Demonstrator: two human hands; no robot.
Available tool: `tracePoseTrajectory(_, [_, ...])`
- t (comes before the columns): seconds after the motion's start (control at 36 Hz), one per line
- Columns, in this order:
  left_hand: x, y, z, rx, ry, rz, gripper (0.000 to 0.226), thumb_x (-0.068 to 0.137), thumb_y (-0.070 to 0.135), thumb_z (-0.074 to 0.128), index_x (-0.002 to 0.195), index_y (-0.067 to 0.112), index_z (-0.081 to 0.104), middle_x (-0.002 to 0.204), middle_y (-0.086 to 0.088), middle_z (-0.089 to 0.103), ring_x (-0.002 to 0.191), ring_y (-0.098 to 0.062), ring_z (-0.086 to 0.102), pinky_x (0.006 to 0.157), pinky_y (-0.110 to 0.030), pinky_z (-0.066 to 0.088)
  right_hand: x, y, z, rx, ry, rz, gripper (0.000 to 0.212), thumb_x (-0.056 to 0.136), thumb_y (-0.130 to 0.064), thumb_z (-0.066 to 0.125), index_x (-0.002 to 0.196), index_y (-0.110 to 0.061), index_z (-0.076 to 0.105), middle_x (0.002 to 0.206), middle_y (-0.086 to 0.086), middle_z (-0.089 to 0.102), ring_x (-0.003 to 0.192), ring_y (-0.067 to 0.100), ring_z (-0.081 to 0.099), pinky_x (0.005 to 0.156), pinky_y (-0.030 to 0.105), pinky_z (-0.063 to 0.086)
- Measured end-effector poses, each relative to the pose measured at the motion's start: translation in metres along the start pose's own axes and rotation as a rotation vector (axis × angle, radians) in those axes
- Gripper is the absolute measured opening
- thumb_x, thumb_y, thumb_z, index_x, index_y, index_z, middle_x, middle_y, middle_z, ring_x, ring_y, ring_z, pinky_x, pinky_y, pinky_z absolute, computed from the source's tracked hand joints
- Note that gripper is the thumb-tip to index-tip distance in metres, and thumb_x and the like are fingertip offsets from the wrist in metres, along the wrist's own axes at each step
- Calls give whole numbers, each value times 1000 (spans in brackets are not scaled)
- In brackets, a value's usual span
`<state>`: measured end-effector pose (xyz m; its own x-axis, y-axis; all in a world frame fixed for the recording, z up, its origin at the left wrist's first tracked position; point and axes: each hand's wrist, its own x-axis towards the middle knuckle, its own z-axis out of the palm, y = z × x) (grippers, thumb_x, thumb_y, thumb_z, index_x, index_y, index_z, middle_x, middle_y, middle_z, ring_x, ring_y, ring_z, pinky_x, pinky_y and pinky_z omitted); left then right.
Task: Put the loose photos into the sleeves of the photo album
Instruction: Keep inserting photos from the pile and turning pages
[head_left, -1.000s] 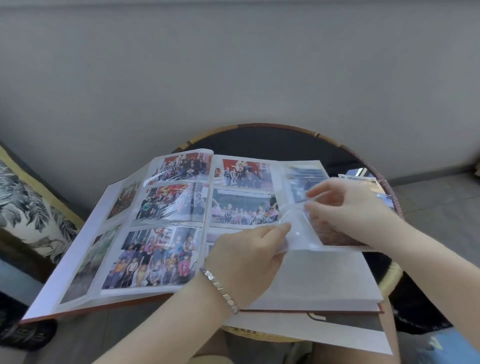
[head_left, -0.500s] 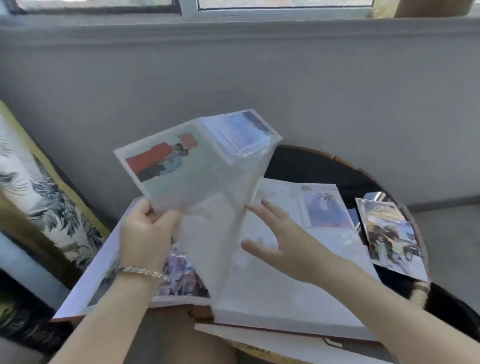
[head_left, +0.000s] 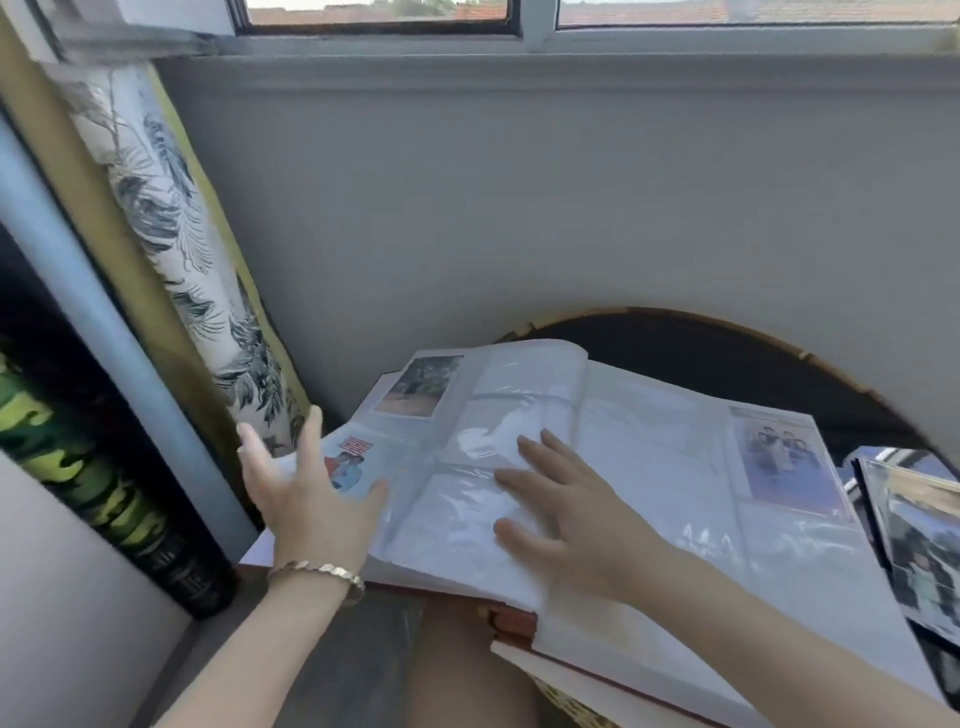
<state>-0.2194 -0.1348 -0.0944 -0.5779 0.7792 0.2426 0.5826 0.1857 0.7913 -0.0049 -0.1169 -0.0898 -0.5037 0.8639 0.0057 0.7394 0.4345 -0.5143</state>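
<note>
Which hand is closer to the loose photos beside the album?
Right. The right hand is over the album, apart from the loose photos; the left hand is farther off, at the album's opposite edge.

The photo album is lying open on the round table — the right hand is pressing flat on its empty sleeves, the left hand is spreading open at the left page's edge, and loose photos are sitting just beside it.

readable text: none | photo album: pages and sleeves bore no legible print | loose photos: were too blurred for any lettering | dark cylinder at left: pale marks near its lower end could not be read
</note>
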Motion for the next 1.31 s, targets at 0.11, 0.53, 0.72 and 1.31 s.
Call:
tracePoseTrajectory(0.11, [-5, 15, 9, 256, -72, 274, 52, 67, 35, 65, 114, 13, 67, 144, -23, 38, 139, -46, 14, 111, -54, 5, -4, 0, 0, 12, 24, -14, 50, 91, -51, 47, 138, -37, 38, 155, -18, 8, 141, -1, -10, 110, 18, 3])
tracePoseTrajectory(0.53, [-44, 115, 91, 720, -855, 758, 47, 99, 32, 29, 145, 26, 23, 156, -1, 11, 143, -19, 10, 112, -37, 17, -93, 76, -50, -95, 139, 209, 27, 91, -30, 56, 118, -34, 59, 123, -32, 40, 118, -10, 40, 94, -2, 20])
tracePoseTrajectory(0.72, [-52, 121, 106, 970, -828, 611, 44, 99, 23, 29, 142, 18, 26, 156, 0, 7, 145, -19, 1, 114, -42, 15, -156, 143, -92, -182, 155, 559, 48, 87, -28, 61, 133, -24, 47, 143, -9, 37, 131, 8, 34, 99, 14, 27])
tracePoseTrajectory(1.31, [-119, 181, 135, -274, -1103, 130, 19, 92, 30, 54, 96, 13, 62, 92, 0, 66, 84, -16, 67, 76, -35, 57, -191, 161, -85, -511, 819, 313, 31, 91, -15, 44, 85, -3, 71, 74, 9, 69, 68, 26, 67, 72, 26, 45])
